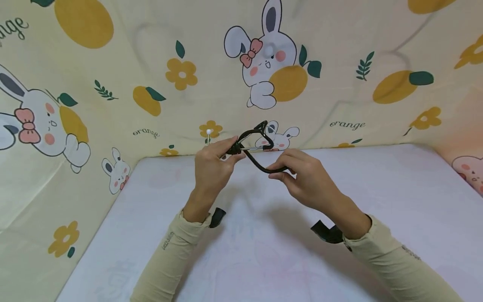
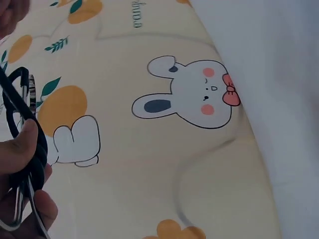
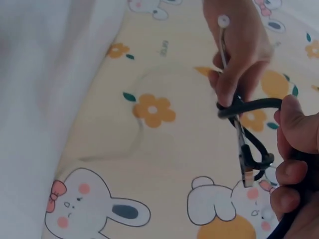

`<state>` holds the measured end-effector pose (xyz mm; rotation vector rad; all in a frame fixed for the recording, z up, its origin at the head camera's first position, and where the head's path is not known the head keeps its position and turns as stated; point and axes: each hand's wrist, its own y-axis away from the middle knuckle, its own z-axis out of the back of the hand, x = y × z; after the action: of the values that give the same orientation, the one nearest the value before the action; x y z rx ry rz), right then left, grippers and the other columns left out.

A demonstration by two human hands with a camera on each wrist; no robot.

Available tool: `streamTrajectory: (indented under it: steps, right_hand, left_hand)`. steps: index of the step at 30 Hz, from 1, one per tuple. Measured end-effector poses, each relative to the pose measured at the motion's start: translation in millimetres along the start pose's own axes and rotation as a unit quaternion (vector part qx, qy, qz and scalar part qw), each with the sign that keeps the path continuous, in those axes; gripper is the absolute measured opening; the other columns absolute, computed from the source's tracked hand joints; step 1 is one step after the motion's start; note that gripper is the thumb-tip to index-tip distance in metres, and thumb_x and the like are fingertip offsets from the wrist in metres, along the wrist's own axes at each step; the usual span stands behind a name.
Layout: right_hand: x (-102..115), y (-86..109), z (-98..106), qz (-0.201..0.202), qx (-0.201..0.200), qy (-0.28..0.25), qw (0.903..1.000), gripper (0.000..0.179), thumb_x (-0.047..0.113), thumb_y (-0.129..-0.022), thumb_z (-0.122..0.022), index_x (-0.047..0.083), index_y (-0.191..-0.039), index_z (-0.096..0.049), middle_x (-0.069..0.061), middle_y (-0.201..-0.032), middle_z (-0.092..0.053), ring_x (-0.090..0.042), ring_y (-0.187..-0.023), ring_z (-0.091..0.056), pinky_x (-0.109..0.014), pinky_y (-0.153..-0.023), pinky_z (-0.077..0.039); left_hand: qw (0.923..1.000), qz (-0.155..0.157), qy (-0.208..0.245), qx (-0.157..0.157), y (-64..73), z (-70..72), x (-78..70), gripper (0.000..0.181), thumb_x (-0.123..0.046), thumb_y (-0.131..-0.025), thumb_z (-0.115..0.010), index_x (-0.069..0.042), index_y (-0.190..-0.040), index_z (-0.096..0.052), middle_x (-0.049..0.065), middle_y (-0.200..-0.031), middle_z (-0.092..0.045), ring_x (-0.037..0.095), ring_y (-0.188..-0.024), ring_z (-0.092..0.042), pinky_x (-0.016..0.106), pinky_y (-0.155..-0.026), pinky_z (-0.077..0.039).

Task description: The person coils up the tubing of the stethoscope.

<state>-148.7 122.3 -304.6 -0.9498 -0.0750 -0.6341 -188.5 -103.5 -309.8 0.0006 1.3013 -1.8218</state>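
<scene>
Both hands hold a stethoscope above the table. Near its middle, my left hand (image 1: 212, 167) grips the bundle where black tubing (image 2: 36, 172) wraps round the metal ear tubes. A white ear tip (image 3: 223, 21) sticks out beyond that hand on a thin metal rod. My right hand (image 1: 308, 178) pinches a curved length of black tube (image 1: 265, 170) between thumb and fingers, off to the right of the bundle. The chest piece (image 3: 247, 177), seen edge-on in the right wrist view, lies at the other end of the bundle beside a tube loop. The left palm is hidden in the head view.
Under the hands spreads a white tabletop (image 1: 245, 251). Behind it rises a cream cloth (image 1: 226, 88) printed with rabbits, oranges and flowers, which also covers the left side. Black straps (image 1: 327, 233) hang by both wrists.
</scene>
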Motion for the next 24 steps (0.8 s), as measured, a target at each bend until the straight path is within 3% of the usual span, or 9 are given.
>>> streamTrajectory:
  steps: [7, 14, 20, 22, 24]
  right_hand:
    - [1, -0.4, 0, 0.046, 0.006, 0.019, 0.9987, 0.018, 0.003, -0.074, -0.085, 0.008, -0.086, -0.072, 0.002, -0.086, -0.065, -0.009, -0.081, -0.063, -0.011, -0.071, -0.048]
    - [6, 0.6, 1, 0.037, 0.014, 0.009, 0.9992, 0.019, 0.003, -0.073, -0.085, 0.008, -0.085, -0.071, 0.001, -0.086, -0.064, -0.010, -0.084, -0.065, -0.017, -0.071, -0.052]
    - [8, -1.2, 4, 0.034, 0.015, 0.003, 0.9993, 0.017, 0.004, -0.075, -0.084, 0.008, -0.085, -0.071, 0.001, -0.088, -0.065, -0.009, -0.083, -0.064, -0.019, -0.069, -0.052]
    - [7, -2.9, 8, 0.031, 0.006, 0.010, 0.9995, 0.018, 0.003, -0.075, -0.084, 0.008, -0.086, -0.070, 0.000, -0.088, -0.065, -0.009, -0.083, -0.062, -0.014, -0.070, -0.049]
    - [5, -4.2, 12, 0.022, -0.003, 0.020, 0.9996, 0.019, 0.002, -0.075, -0.084, 0.007, -0.086, -0.069, -0.001, -0.088, -0.064, -0.010, -0.082, -0.060, -0.011, -0.069, -0.046]
  left_hand:
    - [0.9974, -0.008, -0.067, 0.023, 4.5, -3.8, -5.1, 0.046, -0.019, -0.072, -0.089, -0.012, -0.115, -0.076, 0.005, -0.110, -0.076, 0.020, -0.078, -0.071, 0.031, -0.065, -0.054]
    - [0.9866, -0.049, -0.142, 0.062, 13.2, -13.3, -12.4, 0.047, -0.021, -0.074, -0.089, -0.011, -0.117, -0.075, 0.004, -0.109, -0.077, 0.020, -0.091, -0.075, 0.031, -0.068, -0.059]
    - [0.9853, -0.026, -0.164, 0.038, 17.3, -16.0, -18.0, 0.048, -0.027, -0.069, -0.091, -0.015, -0.113, -0.077, -0.001, -0.105, -0.077, 0.016, -0.090, -0.076, 0.031, -0.060, -0.056]
    - [0.9810, -0.048, -0.180, 0.055, 18.3, -16.1, -21.1, 0.048, -0.030, -0.069, -0.091, -0.015, -0.113, -0.077, -0.001, -0.104, -0.078, 0.016, -0.086, -0.076, 0.031, -0.058, -0.055]
    - [0.9747, -0.081, -0.187, 0.092, 19.3, -16.8, -24.0, 0.048, -0.032, -0.070, -0.090, -0.015, -0.114, -0.077, -0.002, -0.104, -0.078, 0.015, -0.085, -0.076, 0.030, -0.058, -0.056]
